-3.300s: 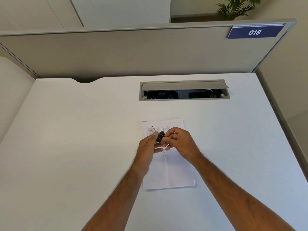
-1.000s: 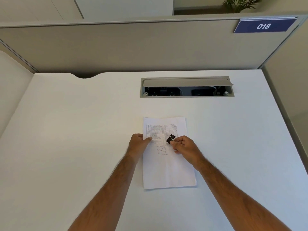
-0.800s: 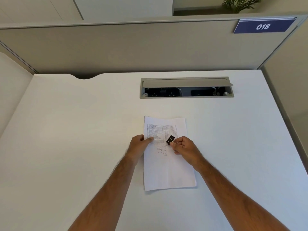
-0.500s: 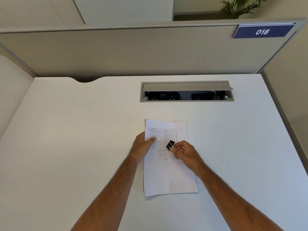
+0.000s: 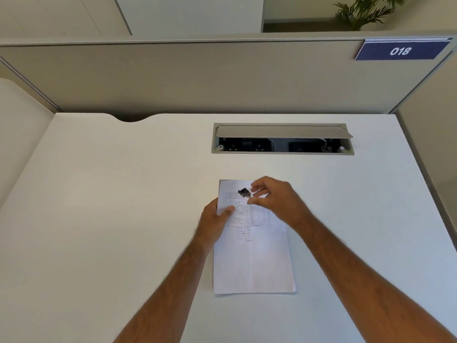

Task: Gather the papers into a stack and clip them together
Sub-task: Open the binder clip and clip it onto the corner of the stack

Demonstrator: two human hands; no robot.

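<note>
Toward the middle of the white desk, a little nearer its right edge than its left, the stack of papers lies flat with its long sides running from the near edge toward the far edge. Its sheets look roughly squared, with a thin sliver of lower pages showing along the right side and at the near right corner. The top sheet carries a printed table on its far half and a few handwritten lines just below it. The left hand grips the left edge of the stack, thumb on top of the sheet and the fingers tucked under or beside the edge. The right hand hovers over the far part of the stack, its thumb and fingers pinching a small black binder clip; motion blur hides whether the clip's mouth is spread or closed. The clip sits above the top sheet, near the far left corner of the stack, and it cannot be told whether it touches the paper. Beyond the papers, a cable tray is set into the desk near its far edge, lid tilted up. A grey partition rises behind the desk, bearing a blue label that reads 018.
</note>
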